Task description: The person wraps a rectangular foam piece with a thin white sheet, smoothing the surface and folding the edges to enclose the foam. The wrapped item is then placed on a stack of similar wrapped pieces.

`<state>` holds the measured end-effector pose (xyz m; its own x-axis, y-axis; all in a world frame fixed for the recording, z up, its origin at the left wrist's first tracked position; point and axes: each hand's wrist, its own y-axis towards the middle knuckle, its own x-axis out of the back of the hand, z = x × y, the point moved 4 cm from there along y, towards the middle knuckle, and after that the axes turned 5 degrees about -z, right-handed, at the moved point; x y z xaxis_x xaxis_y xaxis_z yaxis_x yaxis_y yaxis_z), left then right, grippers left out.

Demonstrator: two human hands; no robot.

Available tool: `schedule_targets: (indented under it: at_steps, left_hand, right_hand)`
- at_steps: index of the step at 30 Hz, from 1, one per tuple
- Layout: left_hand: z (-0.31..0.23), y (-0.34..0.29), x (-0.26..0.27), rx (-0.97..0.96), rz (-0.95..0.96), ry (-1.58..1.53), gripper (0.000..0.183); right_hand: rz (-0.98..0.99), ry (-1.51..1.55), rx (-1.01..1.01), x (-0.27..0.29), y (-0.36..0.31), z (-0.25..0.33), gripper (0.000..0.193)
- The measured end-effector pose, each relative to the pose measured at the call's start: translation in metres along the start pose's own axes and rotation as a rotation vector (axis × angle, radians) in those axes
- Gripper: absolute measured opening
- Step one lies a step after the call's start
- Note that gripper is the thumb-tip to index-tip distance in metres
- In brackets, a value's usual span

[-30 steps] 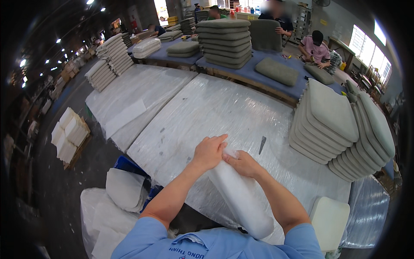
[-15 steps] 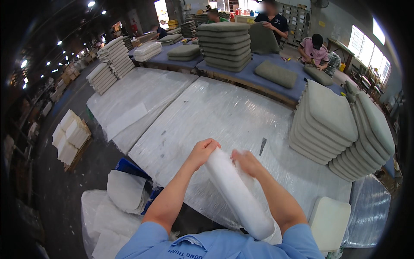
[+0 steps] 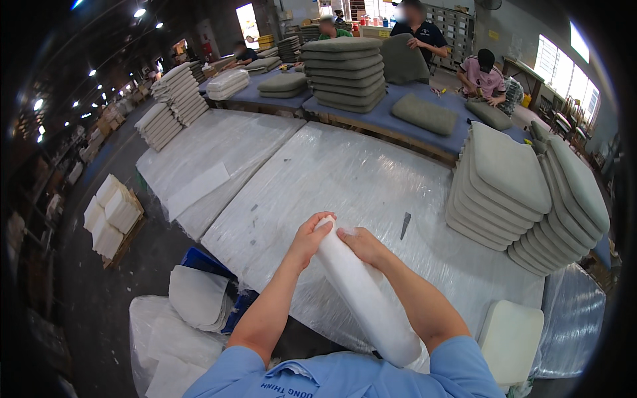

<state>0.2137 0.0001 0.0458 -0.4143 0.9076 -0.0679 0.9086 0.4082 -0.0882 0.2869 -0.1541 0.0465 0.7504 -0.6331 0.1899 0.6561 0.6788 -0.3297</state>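
A white padded cushion (image 3: 363, 300), seen edge-on, stands tilted between my arms, its near end against my shirt. My left hand (image 3: 310, 237) is closed on the left side of its far end, thumb on top. On the right side of that same end, my right hand (image 3: 360, 243) grips the white covering, its thumb close to the other thumb. The fingers beneath are partly hidden. Under the cushion lies the plastic-wrapped table (image 3: 265, 192). A dark pointed tool, perhaps a blade (image 3: 405, 225), rests on the plastic right of my right hand.
Grey-green cushions (image 3: 497, 179) are stacked at the right, with a bare cream foam pad (image 3: 509, 341) nearer me. White sheets (image 3: 198, 295) sit by a blue bin at lower left. Across the blue table (image 3: 424, 132), more cushions are piled; several people work there.
My right hand, blurred and a little apart from my left before, has come in to the cushion's far end and now grips it beside my left hand.
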Motion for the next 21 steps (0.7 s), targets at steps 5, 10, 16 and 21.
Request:
schedule_targets:
  at_steps: [5, 10, 16, 21]
  left_hand:
    - [-0.005, 0.003, -0.022, 0.027, 0.070, 0.018, 0.028]
    - [0.008, 0.006, 0.011, 0.001, -0.100, 0.214, 0.026]
    - [0.015, 0.018, -0.004, 0.021, -0.258, 0.221, 0.046]
    - [0.019, 0.022, -0.007, 0.065, -0.228, 0.223, 0.060]
  right_hand:
    - [-0.160, -0.244, 0.056, 0.023, 0.026, -0.074, 0.051]
    - [-0.134, -0.053, -0.007, 0.009, 0.017, -0.043, 0.056]
    - [-0.046, -0.173, 0.185, 0.009, 0.014, 0.022, 0.051]
    - [-0.005, -0.255, 0.002, 0.010, 0.029, -0.028, 0.051]
